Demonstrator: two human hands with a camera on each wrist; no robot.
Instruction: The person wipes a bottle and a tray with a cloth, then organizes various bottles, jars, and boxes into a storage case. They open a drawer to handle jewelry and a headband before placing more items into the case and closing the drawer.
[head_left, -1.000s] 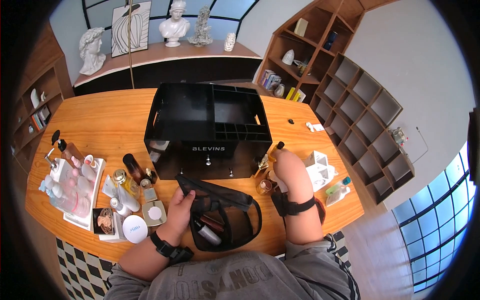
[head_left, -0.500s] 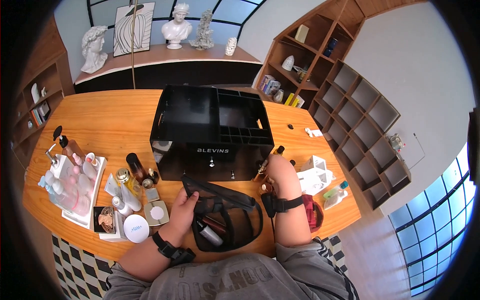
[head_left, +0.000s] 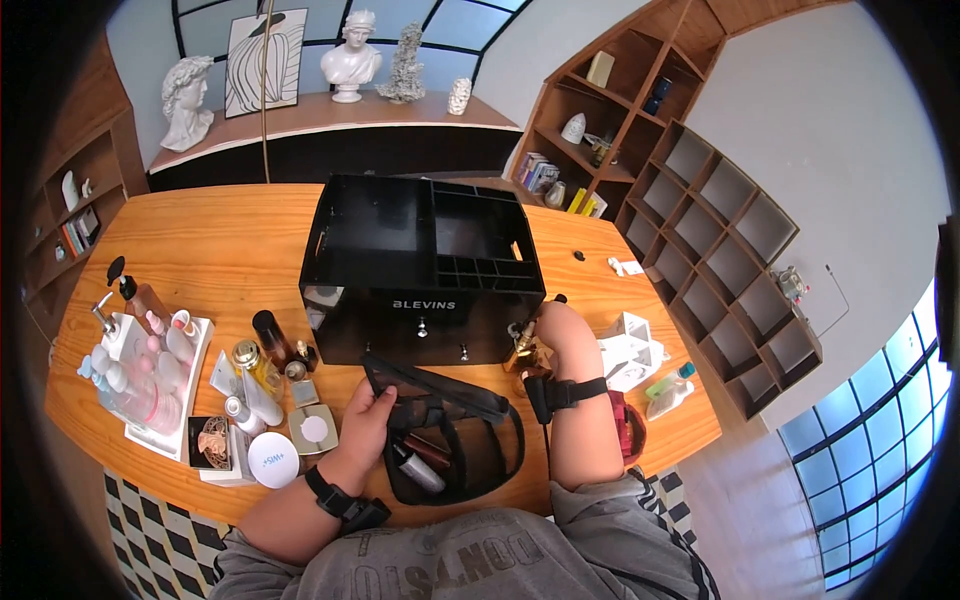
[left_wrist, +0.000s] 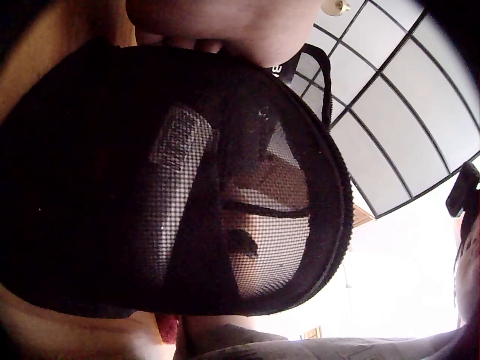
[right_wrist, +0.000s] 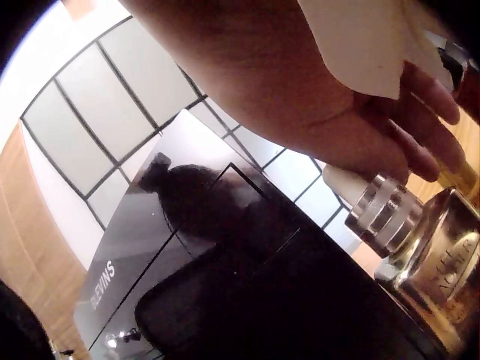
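My left hand (head_left: 368,418) pinches the edge of a black mesh toiletry bag (head_left: 510,425) whose lid stands partly raised. Inside the bag lie a silver-grey tube (head_left: 420,470) and a dark reddish item (head_left: 428,449); both show dimly through the mesh in the left wrist view. Beside the front right corner of a black organizer box (head_left: 375,330), my right hand (head_left: 565,335) reaches down among bottles. A gold perfume bottle (right_wrist: 439,262) stands close to its bent fingers. A pale cream shape (right_wrist: 364,45) overlaps the palm; I cannot tell whether the fingers hold anything.
A white tray (head_left: 205,345) of pink and clear bottles stands at the left. Jars, tubes and a round white lid (head_left: 271,459) crowd in front of it. At the right are a white openwork holder (head_left: 630,350), small bottles (head_left: 672,392) and a red item (head_left: 628,428).
My right hand has shifted slightly left, closer to the organizer box's corner, uncovering more of the red item. The left hand keeps its place at the bag's edge.
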